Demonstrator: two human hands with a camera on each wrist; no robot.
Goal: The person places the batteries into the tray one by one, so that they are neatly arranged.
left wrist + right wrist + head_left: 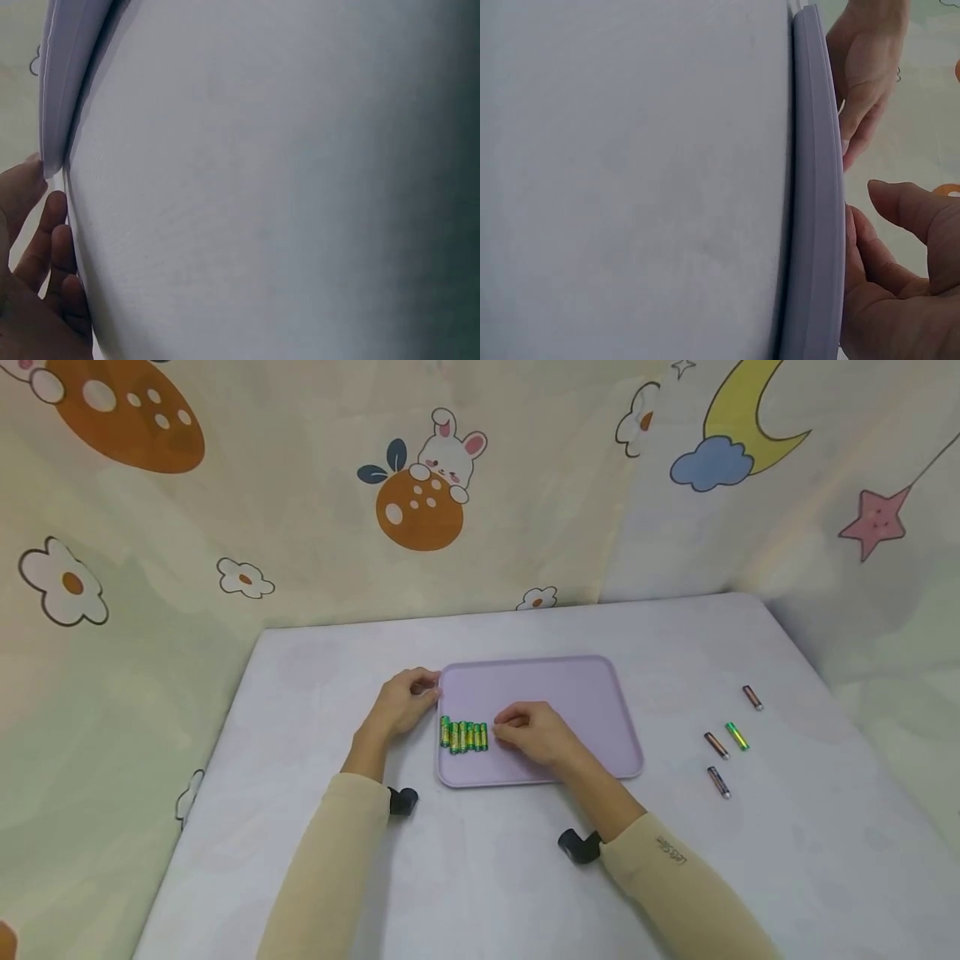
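Observation:
A lilac tray (555, 693) lies on the table, with several green batteries (462, 737) side by side at its left. My left hand (401, 706) rests at the tray's left edge, thumb and fingertips touching the rim near the far corner. In the left wrist view the left hand's fingers (60, 255) are loosely bent beside the tray's outer side (67, 75). Just right of the battery row, my right hand (536, 731) is low over the tray. Its thumb (904, 202) stands apart from the fingers, and no battery shows between them; the tray wall partly hides the fingertips.
On the table right of the tray lie a loose green battery (737, 736) and three dark-and-copper batteries, the farthest one (752, 697) near the right edge. A patterned cloth (315, 510) hangs behind the white table (480, 877). Black wrist devices (579, 846) sit at both cuffs.

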